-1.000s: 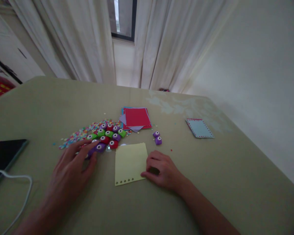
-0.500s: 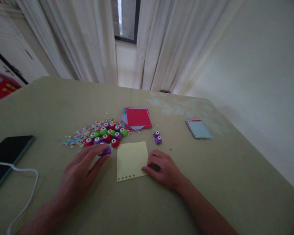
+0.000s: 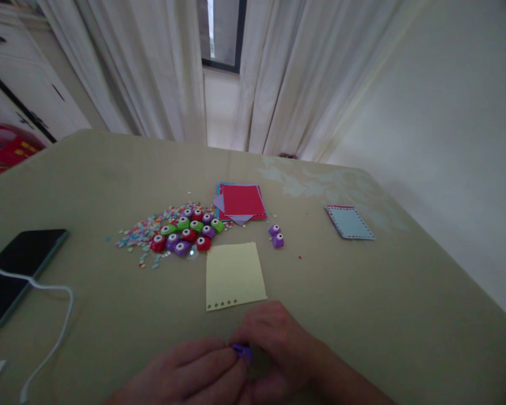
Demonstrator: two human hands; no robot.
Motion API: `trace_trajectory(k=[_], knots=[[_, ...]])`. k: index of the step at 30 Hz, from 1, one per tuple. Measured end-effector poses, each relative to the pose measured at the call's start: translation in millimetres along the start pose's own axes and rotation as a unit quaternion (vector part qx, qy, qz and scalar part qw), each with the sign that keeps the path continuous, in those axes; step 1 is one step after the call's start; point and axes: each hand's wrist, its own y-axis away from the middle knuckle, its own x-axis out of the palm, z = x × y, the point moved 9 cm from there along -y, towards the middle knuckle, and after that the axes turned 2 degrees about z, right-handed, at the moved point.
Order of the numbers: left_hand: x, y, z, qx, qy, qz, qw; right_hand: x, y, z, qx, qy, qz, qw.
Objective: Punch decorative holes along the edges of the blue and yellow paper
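Note:
Close to my body, a small purple craft punch [image 3: 242,352] is held between my left hand [image 3: 202,368] and my right hand [image 3: 280,340]. The fingers of both hands close around it, so most of it is hidden. Just beyond lies a square of yellow paper [image 3: 235,274], flat on the table, with several small shaped holes along its near edge; neither hand holds it. Behind it to the left sits a group of red, green and purple craft punches [image 3: 188,235]. Two purple punches [image 3: 277,240] stand apart at the paper's upper right.
Coloured paper confetti [image 3: 145,229] spreads around the punch group. A stack of coloured paper squares [image 3: 243,200] lies behind, and a light blue pad of paper [image 3: 349,223] is at the right. On the left rests a phone [image 3: 14,270] with a white cable [image 3: 53,287] across it.
My left hand has carried the purple punch from beside the group down towards me. My right hand has left the yellow paper's edge and now grips the punch too.

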Motion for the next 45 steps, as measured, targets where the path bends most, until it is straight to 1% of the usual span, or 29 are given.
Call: trace_trajectory(k=[2,3,4,6,7,8,10,12,14,17,19,22,24,27,30,34,36,40,45], knots=[[7.7,7.5,-6.0,0.094,-0.019,0.012,0.995,-12.5,-1.2,-2.1,0.003,0.0,-0.033,0.999],[12.1,12.0,2.5,0.091,-0.027,0.012,0.995,-21.1,-2.5,-4.4,0.012,-0.007,-0.053,0.999],[16.6,16.3,15.7,0.069,-0.024,0.01,0.997,-29.6,-3.8,-7.2,0.026,-0.02,-0.07,0.997],[22.8,23.9,54.2,-0.04,-0.013,-0.017,0.999,-43.9,-5.9,-14.3,0.064,-0.057,-0.096,0.992],[26.3,27.6,71.8,-0.092,-0.028,-0.024,0.995,-49.4,-6.5,-17.7,0.084,-0.081,-0.106,0.987],[32.1,29.5,83.4,-0.12,-0.04,-0.012,0.992,-53.8,-6.7,-21.4,0.105,-0.106,-0.114,0.982],[41.7,28.5,90.9,-0.123,-0.049,0.02,0.991,-61.0,-6.2,-29.7,0.145,-0.152,-0.13,0.969],[47.9,25.1,85.7,-0.105,-0.036,0.054,0.992,-67.9,-5.1,-39.4,0.182,-0.179,-0.141,0.957],[50.6,22.8,77.5,-0.104,-0.016,0.072,0.992,-76.7,-3.1,-51.1,0.217,-0.169,-0.149,0.95],[54.2,22.6,66.7,-0.099,0.0,0.068,0.993,-90.7,3.0,-70.0,0.266,-0.119,-0.152,0.944],[57.4,25.1,67.2,-0.104,-0.006,0.058,0.993,-93.9,7.2,-79.7,0.292,-0.105,-0.136,0.941],[60.7,31.2,78.3,-0.136,-0.025,0.052,0.989,-88.7,9.8,-85.1,0.313,-0.091,-0.089,0.941],[63.7,33.8,83.6,-0.149,-0.025,0.069,0.986,-85.1,8.9,-82.9,0.309,-0.073,-0.07,0.946],[67.9,32.6,82.3,-0.136,-0.003,0.089,0.987,-82.1,5.6,-76.9,0.287,-0.057,-0.068,0.954],[68.2,29.8,82.7,-0.137,0.028,0.064,0.988,-83.4,3.2,-72.7,0.268,-0.035,-0.08,0.959],[72.0,30.1,86.0,-0.148,0.046,0.04,0.987,-84.8,3.4,-73.5,0.285,-0.033,-0.087,0.954],[73.6,31.7,85.8,-0.147,0.04,0.038,0.988,-85.0,2.1,-71.9,0.286,-0.033,-0.089,0.954],[75.5,34.6,85.2,-0.153,0.03,0.046,0.987,-83.0,-2.7,-65.8,0.264,-0.029,-0.089,0.96],[73.4,32.7,84.1,-0.146,0.026,0.037,0.988,-78.1,-2.9,-67.7,0.267,-0.046,-0.092,0.958]])
